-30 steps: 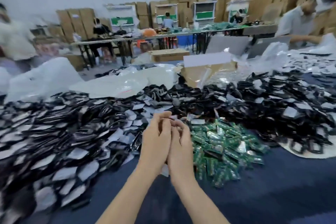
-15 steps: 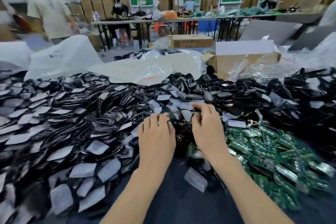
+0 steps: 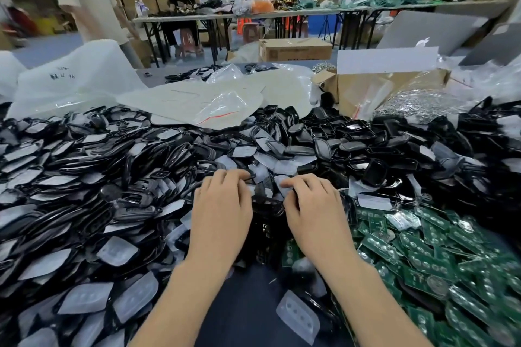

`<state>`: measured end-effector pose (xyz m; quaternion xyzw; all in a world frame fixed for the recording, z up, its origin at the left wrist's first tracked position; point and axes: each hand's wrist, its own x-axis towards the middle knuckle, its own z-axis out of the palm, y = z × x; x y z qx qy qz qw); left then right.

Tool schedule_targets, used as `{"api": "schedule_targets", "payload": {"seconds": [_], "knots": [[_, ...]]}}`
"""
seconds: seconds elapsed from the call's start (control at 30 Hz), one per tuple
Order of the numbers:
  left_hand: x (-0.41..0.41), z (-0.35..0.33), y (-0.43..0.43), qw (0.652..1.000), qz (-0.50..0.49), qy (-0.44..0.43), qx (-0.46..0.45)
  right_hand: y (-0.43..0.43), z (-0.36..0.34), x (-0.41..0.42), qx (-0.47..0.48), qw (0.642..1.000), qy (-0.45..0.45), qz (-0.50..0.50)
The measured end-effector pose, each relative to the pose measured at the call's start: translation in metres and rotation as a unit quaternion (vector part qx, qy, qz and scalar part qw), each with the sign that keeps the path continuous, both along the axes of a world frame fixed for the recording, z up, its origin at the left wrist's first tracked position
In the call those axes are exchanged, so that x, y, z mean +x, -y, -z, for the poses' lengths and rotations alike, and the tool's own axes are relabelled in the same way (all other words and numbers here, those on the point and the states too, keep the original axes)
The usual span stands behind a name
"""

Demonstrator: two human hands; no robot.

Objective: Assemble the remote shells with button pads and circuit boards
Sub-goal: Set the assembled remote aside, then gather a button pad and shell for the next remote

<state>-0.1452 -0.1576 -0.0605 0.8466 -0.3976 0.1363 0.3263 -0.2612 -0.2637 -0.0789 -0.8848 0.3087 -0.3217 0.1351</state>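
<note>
A deep pile of black remote shells [image 3: 112, 177], mixed with translucent button pads, covers the table from the left to the far right. Green circuit boards [image 3: 423, 256] lie heaped at the near right. One loose translucent button pad [image 3: 298, 315] lies on the dark table cloth [image 3: 248, 304] between my forearms. My left hand [image 3: 222, 211] and my right hand [image 3: 313, 211] rest palm down, side by side, on the middle of the shell pile. Their fingers are loosely bent and the fingertips touch shells and pads. Both thumbs are hidden, and neither hand visibly holds anything.
Behind the pile lie clear plastic bags [image 3: 197, 98], a white sack [image 3: 70, 79], an open cardboard box [image 3: 392, 87] and a bag of silvery metal parts [image 3: 417, 104]. A laptop [image 3: 423, 34] stands at the back right. A person [image 3: 87, 0] stands at the far left; others work at distant tables.
My hands, pressed together a second ago, have parted and moved forward onto the shell pile. The view has swung left and down; the circuit boards now sit further right.
</note>
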Motion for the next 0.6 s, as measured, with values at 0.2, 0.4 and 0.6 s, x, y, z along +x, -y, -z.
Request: {"api": "schedule_targets", "payload": {"seconds": [0.2, 0.4, 0.6], "knots": [[0.042, -0.022, 0.046, 0.992, 0.033, -0.004, 0.118, 0.0, -0.005, -0.001, 0.052, 0.998, 0.031, -0.023], [0.049, -0.033, 0.091, 0.945, 0.171, 0.044, 0.274, 0.006, -0.007, -0.002, 0.096, 0.99, 0.106, -0.006], [0.044, -0.035, 0.095, 0.947, 0.147, 0.136, 0.25, 0.007, -0.009, -0.004, 0.113, 0.982, 0.149, -0.006]]}}
